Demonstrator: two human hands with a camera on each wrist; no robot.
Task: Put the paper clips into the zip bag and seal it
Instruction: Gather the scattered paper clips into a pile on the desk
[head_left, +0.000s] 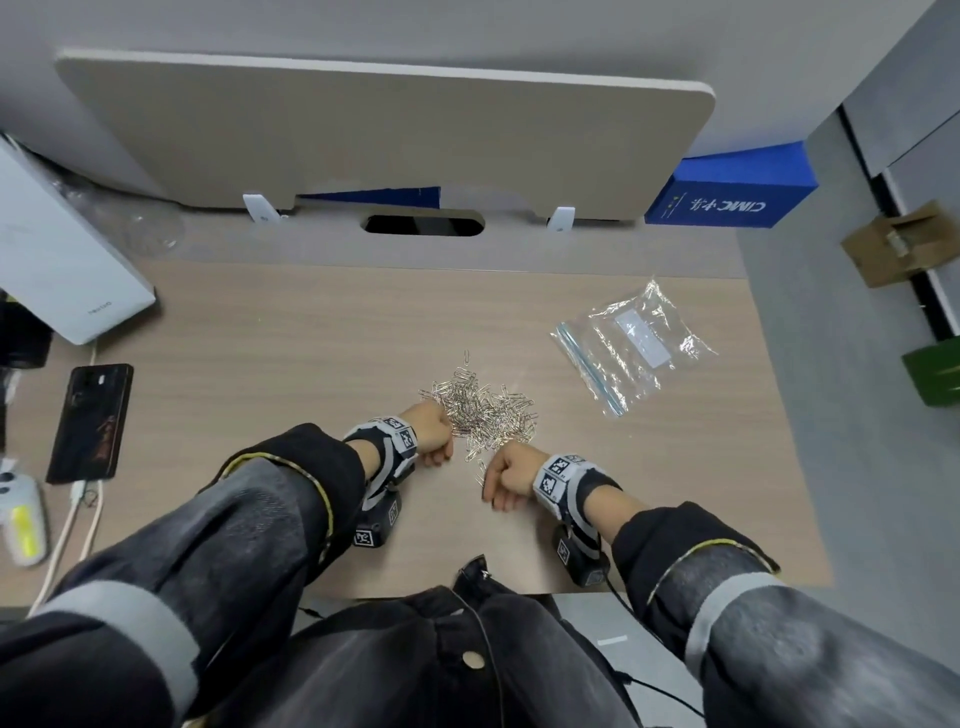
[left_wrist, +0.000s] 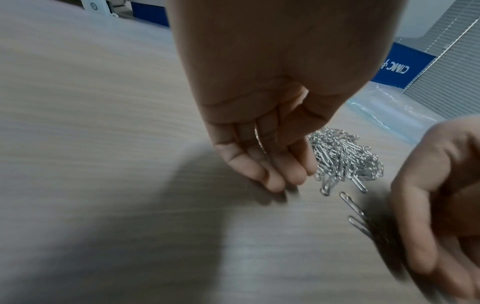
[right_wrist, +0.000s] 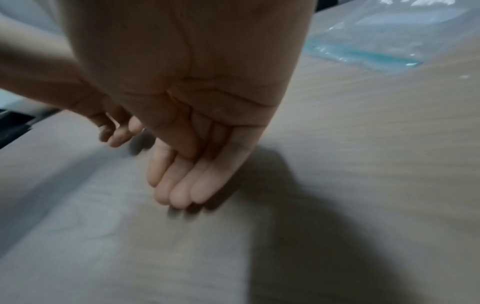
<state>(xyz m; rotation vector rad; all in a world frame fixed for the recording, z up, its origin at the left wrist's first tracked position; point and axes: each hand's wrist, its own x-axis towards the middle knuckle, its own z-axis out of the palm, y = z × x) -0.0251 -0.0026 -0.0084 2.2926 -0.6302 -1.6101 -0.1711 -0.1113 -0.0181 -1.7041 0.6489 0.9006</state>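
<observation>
Nearest, dark sleeves (head_left: 270, 519) and a jacket front fill the bottom of the head view, cut off by the frame edge. Just beyond, both hands rest at the near side of the wood-grain bench (head_left: 270, 332). The left hand (head_left: 431, 434) has its grip apart, fingers (left_wrist: 262, 164) straight and together, tips down on the bench, touching the left edge of the paper clips (head_left: 480, 410). The right hand (head_left: 506, 475) is likewise apart in its grip, straight fingers (right_wrist: 187, 181) angled to the surface just beside the heap's near right edge; a few stray clips disappear into its shadow, and whether it touches them is unclear. Both wrist views are blurred. The clips lie heaped loose between and just past the hands. Farther right, well apart from the heap, the clear zip bag (head_left: 631, 345) lies flat, its blue zip edge toward the clips; whether it is sealed cannot be told. At far left lies a black phone (head_left: 91, 421). A blue box (head_left: 732, 189) stands at the back right, partly hidden by the beige divider panel (head_left: 384, 135).
</observation>
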